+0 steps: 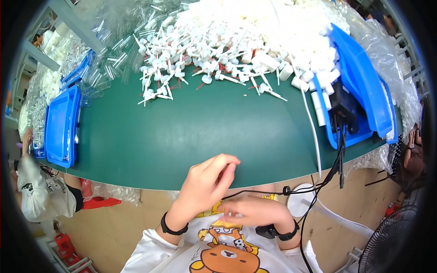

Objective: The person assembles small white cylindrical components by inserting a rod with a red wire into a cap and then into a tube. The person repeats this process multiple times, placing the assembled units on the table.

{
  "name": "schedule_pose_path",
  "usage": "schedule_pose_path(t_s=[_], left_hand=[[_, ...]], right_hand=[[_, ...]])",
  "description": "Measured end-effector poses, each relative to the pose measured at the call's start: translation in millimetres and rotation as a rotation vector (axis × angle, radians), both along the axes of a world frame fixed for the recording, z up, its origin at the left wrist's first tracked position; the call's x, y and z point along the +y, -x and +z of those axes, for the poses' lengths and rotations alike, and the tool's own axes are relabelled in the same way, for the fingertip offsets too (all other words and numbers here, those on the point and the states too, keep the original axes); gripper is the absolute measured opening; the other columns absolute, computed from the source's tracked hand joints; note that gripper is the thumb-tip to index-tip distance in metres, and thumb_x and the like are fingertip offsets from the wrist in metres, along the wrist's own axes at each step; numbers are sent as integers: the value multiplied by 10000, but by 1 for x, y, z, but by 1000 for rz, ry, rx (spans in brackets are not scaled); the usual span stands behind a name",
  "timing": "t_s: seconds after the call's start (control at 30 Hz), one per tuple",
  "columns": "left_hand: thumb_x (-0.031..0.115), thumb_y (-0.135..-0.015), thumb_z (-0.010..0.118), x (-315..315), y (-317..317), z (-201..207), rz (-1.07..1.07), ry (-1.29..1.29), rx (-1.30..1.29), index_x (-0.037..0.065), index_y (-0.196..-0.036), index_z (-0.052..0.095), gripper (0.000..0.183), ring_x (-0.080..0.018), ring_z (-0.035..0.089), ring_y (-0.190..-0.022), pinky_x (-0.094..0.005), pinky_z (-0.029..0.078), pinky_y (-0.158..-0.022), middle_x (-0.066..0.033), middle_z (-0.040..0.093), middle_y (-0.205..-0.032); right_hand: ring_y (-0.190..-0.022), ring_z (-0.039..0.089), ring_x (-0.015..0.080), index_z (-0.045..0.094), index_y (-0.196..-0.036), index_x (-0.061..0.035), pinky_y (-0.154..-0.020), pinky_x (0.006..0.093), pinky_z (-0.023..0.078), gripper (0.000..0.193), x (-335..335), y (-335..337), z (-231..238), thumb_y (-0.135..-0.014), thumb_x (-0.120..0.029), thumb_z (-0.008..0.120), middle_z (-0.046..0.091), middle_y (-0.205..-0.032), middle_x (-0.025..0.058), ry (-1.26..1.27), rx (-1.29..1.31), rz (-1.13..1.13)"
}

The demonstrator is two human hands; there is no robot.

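Note:
My left hand (207,180) is over the near edge of the green table (191,132), its fingers curled in toward the thumb. What they hold, if anything, is hidden inside the curl. Lower and to its right, my right hand (250,210) hangs in front of my shirt with its fingers loosely bent and apart, and nothing shows in it. A thin black cable (255,191) runs between the left hand and the table edge. Farther back lies a heap of small white plastic pieces with thin stems (205,54), some with red bits among them.
White cylindrical pieces (300,83) spill beside a blue bin (359,82) holding a black box (343,104) with cables. Clear tubes (116,63) lie back left, near a blue tray (59,127). A white cord (313,132) crosses the right side. A fan (391,245) stands lower right; people sit at both sides.

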State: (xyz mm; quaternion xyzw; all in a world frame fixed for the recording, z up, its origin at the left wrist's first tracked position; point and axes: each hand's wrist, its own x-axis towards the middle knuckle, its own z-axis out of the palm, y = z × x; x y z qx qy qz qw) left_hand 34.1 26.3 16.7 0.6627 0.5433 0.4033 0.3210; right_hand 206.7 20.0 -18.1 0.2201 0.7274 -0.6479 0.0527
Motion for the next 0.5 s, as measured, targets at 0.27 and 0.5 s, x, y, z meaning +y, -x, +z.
schedule_pose_path(t_s=[0.27,0.5], left_hand=[[41,-901,532,-4,7,3,-5,198,-187,-5,-918,597,81,-114,565,-569,-245,464,-519,-80,586,-755],[59,-926,502,-2,10,5,-80,259,-286,-9,-935,579,104,-92,560,-580,-235,461,-504,-54,560,-734]], right_hand=[[-750,613,308,559,-867,23,-675,413,474,243,83,4,89,-792,-178,674,607,-813,160,-1336,-272,-633],[-800,618,341,598,-784,-1,-729,418,495,163,153,-5,59,-740,-120,700,613,-846,182,-1303,-573,-713]])
